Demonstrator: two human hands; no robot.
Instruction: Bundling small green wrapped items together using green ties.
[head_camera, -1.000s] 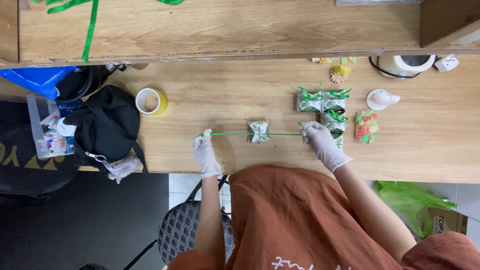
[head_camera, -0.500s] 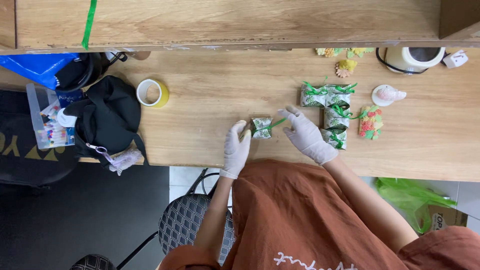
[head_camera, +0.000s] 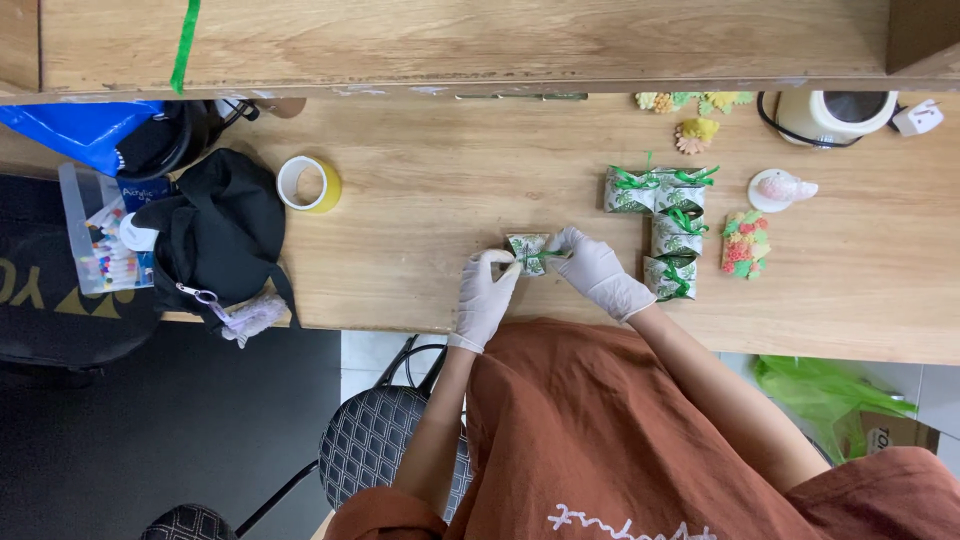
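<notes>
A small box wrapped in green leaf-print paper (head_camera: 526, 250) lies on the wooden table (head_camera: 430, 200), with a thin green ribbon across it. My left hand (head_camera: 485, 296), in a white glove, pinches the ribbon at the box's near left corner. My right hand (head_camera: 594, 268), also gloved, pinches the ribbon at the box's right side. Both hands touch the box. Several finished boxes tied with green ribbon (head_camera: 662, 215) sit in a cluster to the right.
A roll of yellow tape (head_camera: 308, 184) lies at left, beside a black bag (head_camera: 215, 235) and a clear box of markers (head_camera: 100, 240). Paper flowers (head_camera: 697, 133), a white kettle (head_camera: 832, 113), a small white figure (head_camera: 781, 188) and a colourful flower piece (head_camera: 745, 243) are at right.
The hands held the ribbon stretched wide apart a second ago. They have since come together at the small box, and the ribbon is now bunched at it.
</notes>
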